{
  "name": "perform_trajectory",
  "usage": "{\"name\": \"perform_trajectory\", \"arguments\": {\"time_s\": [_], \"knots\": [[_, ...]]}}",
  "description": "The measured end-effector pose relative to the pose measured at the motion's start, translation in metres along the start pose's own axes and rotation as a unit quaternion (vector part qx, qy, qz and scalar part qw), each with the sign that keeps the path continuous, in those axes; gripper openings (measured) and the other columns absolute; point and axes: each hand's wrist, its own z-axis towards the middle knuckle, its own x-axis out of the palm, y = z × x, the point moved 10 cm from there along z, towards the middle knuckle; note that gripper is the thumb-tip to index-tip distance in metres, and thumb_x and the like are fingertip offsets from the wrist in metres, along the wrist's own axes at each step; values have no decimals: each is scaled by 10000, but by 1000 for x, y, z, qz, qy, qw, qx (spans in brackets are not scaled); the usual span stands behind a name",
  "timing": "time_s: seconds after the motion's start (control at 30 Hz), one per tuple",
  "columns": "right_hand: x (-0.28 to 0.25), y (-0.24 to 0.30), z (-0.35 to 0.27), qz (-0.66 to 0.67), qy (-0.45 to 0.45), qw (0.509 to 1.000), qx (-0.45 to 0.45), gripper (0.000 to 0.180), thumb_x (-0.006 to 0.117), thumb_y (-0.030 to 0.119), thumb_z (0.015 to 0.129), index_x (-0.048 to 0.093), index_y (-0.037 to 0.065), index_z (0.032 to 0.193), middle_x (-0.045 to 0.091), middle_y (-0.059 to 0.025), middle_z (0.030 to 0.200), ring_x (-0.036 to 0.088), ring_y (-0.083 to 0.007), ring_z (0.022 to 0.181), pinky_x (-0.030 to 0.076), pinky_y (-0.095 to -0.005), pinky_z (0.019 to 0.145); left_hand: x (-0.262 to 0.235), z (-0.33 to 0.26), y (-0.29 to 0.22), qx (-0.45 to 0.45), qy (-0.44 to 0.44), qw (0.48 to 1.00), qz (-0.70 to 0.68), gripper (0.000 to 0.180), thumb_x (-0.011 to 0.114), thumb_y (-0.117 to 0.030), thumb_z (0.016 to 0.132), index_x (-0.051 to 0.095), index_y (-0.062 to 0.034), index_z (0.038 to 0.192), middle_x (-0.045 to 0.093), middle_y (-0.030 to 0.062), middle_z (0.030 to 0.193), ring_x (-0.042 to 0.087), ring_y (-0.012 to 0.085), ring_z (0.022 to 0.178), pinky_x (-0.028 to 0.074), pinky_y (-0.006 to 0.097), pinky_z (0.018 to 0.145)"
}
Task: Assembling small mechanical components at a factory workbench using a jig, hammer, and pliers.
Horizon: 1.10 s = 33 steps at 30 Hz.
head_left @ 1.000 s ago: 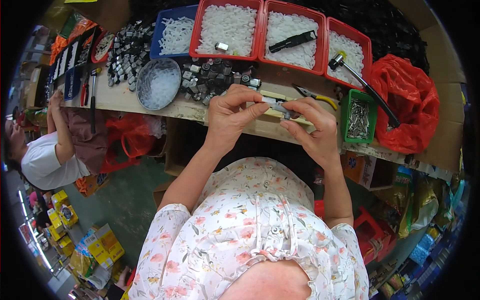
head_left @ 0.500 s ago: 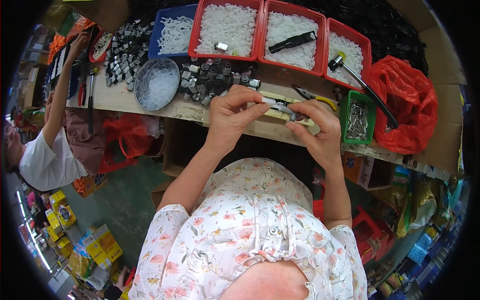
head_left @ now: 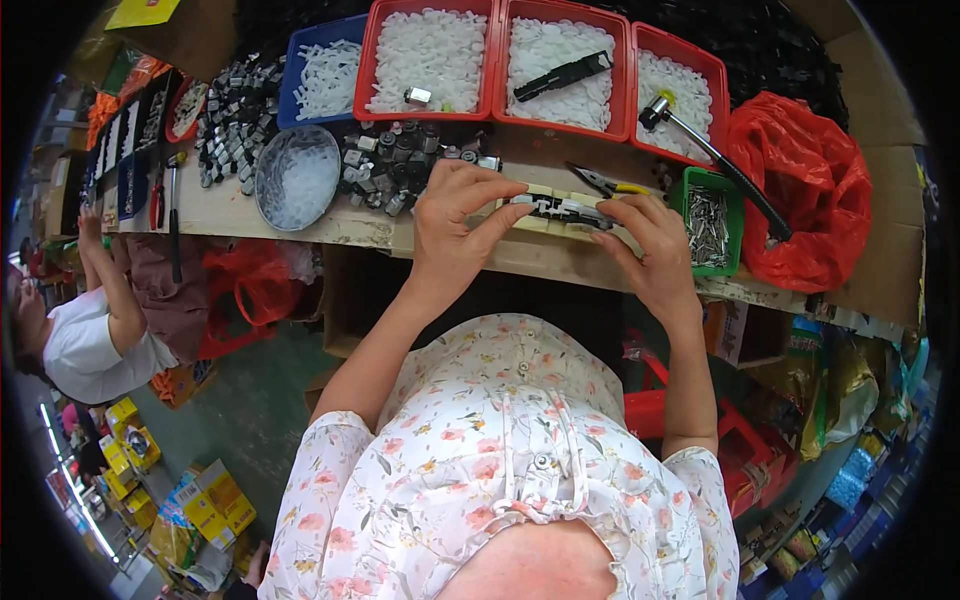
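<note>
— Wood, is it, that tabletop (head_left: 300, 215)?
— Yes, over a green floor (head_left: 250, 410). Three red bins (head_left: 372, 60) and one blue bin (head_left: 290, 60) hold white plastic pieces; a small green bin (head_left: 733, 195) holds metal pins.
— The hands?
— Left hand (head_left: 450, 235) and right hand (head_left: 655, 250) pinch a small black-and-metal part (head_left: 555, 208) at the tabletop's edge.

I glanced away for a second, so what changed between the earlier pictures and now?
Little did. The co-worker's arm at the left, raised to the bench half a second ago, has come back down. The left hand and right hand still pinch the small dark part over the bench edge. Trays and hammer stayed put.
</note>
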Motion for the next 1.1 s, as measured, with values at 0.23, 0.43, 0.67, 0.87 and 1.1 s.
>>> {"name": "perform_trajectory", "arguments": {"time_s": [0.23,0.43,0.67,0.87,1.1], "knots": [[6,-1,-1,-49,15,998,-21,286,749,116,807,667,46,1072,643,-94,1009,618,-281,949,428,-384,787,26,4,-9,95,21,992,77,210,793,-64,732,752,-56,938,670,65,900,555,280,938,469,371,814],[9,-7,-4,-62,36,997,-16,274,739,122,813,668,56,1070,635,-82,1012,611,-271,957,426,-384,783,41,7,-16,135,43,985,97,197,773,-60,733,716,-43,921,637,67,909,546,299,950,480,401,811],[18,-13,-2,11,29,999,-5,312,763,103,782,671,48,1075,585,-125,1017,585,-308,956,457,-403,794,63,7,-17,150,71,981,100,204,780,-69,731,731,-52,928,641,61,911,549,299,951,487,388,806],[18,-24,-8,38,2,999,15,333,774,84,770,695,39,1091,567,-138,1025,576,-301,958,470,-388,808,75,4,-18,173,90,975,111,203,767,-48,699,722,-46,897,639,60,899,562,298,955,489,391,810],[18,-38,-23,109,-65,989,71,352,762,46,775,725,66,1124,576,-127,1039,576,-275,971,475,-367,850,79,2,-23,196,93,968,128,186,744,-22,703,693,-36,881,633,62,901,573,293,949,483,404,811]]}}
